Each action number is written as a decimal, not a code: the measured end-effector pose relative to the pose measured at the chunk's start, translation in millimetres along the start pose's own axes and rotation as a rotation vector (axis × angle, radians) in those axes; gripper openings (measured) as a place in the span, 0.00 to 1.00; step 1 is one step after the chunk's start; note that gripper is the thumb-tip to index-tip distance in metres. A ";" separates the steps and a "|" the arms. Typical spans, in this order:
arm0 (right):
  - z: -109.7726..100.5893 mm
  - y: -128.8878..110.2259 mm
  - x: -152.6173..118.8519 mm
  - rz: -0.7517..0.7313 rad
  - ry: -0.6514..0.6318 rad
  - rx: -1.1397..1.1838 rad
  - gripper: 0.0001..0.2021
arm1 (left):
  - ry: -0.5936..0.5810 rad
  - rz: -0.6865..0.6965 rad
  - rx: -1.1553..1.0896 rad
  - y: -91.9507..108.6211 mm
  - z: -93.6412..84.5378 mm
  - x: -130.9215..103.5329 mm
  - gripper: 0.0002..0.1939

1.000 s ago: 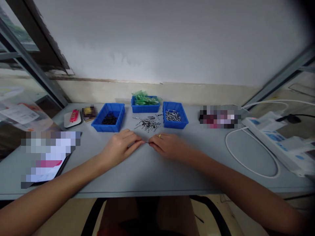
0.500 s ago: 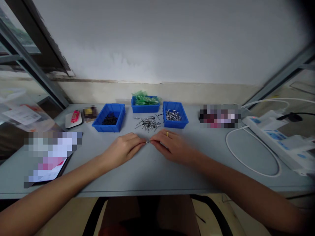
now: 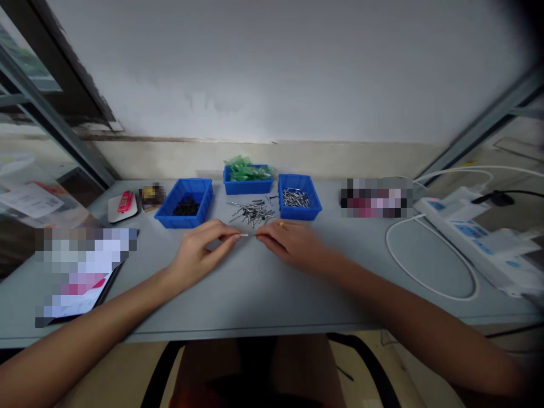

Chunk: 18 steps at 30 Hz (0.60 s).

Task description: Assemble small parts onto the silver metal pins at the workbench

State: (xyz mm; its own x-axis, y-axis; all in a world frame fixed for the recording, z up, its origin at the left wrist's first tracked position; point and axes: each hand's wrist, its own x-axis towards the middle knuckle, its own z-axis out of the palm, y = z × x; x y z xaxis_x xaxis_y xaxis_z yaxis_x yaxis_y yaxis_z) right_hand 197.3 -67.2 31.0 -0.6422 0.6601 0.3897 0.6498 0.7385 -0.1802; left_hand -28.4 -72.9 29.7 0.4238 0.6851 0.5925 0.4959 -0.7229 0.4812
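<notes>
Between my hands, a thin metal piece [image 3: 245, 235] spans the gap, its ends pinched in the fingertips. My left hand [image 3: 207, 249] is closed on its left end, and my right hand [image 3: 293, 243], with a ring on one finger, is closed on its right end. Just beyond lies a loose pile of metal pins [image 3: 254, 212]. Behind the pile stands a blue bin with green plastic [image 3: 249, 187]. A blue bin of silver pins [image 3: 300, 213] is at the right, and a blue bin of dark pieces [image 3: 182, 221] at the left.
On the left are a tablet [image 3: 91, 289] and a white dish with a pink object [image 3: 123, 209]. The right side holds a white power strip [image 3: 471, 238] and a looped white cable [image 3: 393, 258]. A wall rises behind the table.
My hands have moved slightly apart and a little farther forward, and more of the metal piece shows between them. The view has shifted slightly.
</notes>
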 end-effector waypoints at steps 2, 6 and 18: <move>2.9 -2.3 0.7 0.008 -0.096 -0.025 0.15 | -0.004 0.026 0.004 0.9 0.6 -0.4 0.08; 4.6 -5.5 1.3 0.049 -0.225 -0.046 0.14 | -0.006 0.091 0.021 -0.2 2.6 -0.9 0.06; -4.4 3.1 0.1 0.104 -0.079 0.052 0.15 | -0.158 0.019 0.090 -12.8 6.0 -2.6 0.09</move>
State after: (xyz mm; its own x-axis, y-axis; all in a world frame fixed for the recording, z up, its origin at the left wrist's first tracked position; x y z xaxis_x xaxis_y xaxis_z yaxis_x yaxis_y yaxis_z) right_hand 201.1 -65.5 34.4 -0.6039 0.7406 0.2947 0.6936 0.6705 -0.2634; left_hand -31.4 -64.9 18.1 0.5439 0.6821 0.4888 0.5493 -0.7297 0.4071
